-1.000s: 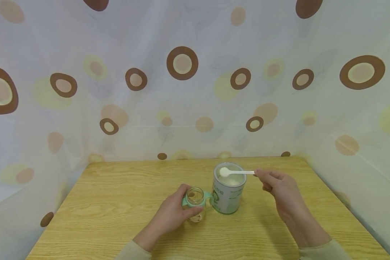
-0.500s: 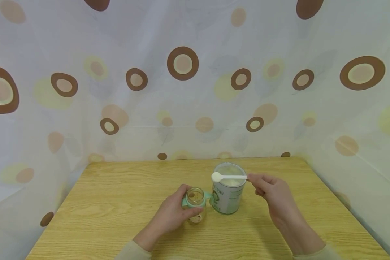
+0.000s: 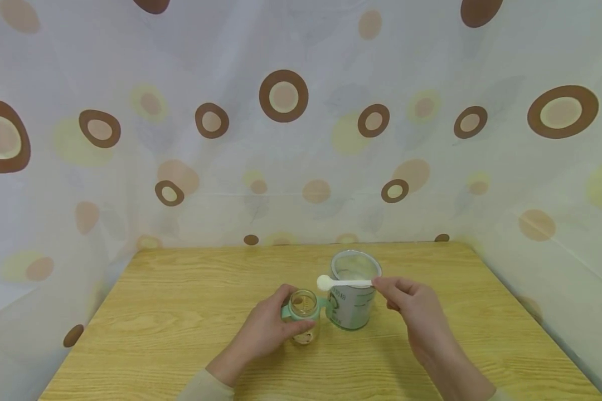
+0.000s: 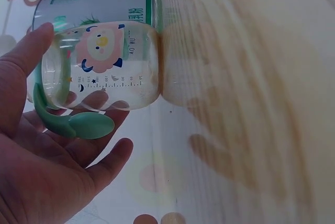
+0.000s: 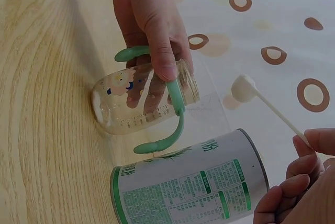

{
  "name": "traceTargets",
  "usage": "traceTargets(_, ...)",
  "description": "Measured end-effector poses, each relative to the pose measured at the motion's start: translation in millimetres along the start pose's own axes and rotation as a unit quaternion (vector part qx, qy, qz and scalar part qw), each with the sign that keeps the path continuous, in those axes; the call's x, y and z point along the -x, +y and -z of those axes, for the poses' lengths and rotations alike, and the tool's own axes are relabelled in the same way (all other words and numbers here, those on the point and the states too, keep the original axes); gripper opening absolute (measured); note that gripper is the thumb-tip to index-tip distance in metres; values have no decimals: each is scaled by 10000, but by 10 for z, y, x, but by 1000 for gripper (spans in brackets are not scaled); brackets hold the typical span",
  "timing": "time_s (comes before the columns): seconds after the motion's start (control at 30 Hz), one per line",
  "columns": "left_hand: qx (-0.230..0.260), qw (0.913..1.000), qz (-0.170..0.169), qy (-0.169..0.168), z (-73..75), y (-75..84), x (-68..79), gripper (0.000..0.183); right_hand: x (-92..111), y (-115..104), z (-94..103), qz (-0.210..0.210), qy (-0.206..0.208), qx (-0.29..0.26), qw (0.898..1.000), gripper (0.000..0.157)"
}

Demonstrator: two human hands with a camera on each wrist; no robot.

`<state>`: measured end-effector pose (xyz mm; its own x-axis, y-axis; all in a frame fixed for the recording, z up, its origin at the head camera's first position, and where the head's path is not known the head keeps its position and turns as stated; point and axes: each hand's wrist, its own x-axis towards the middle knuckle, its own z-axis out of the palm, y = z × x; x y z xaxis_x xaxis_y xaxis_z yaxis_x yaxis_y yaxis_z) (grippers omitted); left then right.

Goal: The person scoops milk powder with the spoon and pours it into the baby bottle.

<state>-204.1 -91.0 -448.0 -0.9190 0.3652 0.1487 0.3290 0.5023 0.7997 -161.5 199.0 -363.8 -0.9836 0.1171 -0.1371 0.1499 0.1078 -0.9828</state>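
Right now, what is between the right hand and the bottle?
In the head view, the can stands between them; the scoop, pinched by the right hand, also reaches into that stretch.

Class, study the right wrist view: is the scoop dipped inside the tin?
No, the right hand holds the scoop in the air, outside the tin.

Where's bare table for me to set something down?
Bare table lies left of the left hand and right of the right hand. Crowded: bottle and can side by side, scoop raised above.
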Motion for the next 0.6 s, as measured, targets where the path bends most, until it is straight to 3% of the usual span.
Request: traceTargets(0.6, 120, 9997, -46, -194, -7, 49, 8, 61, 20, 120, -183, -5, 87, 368, 9993, 37)
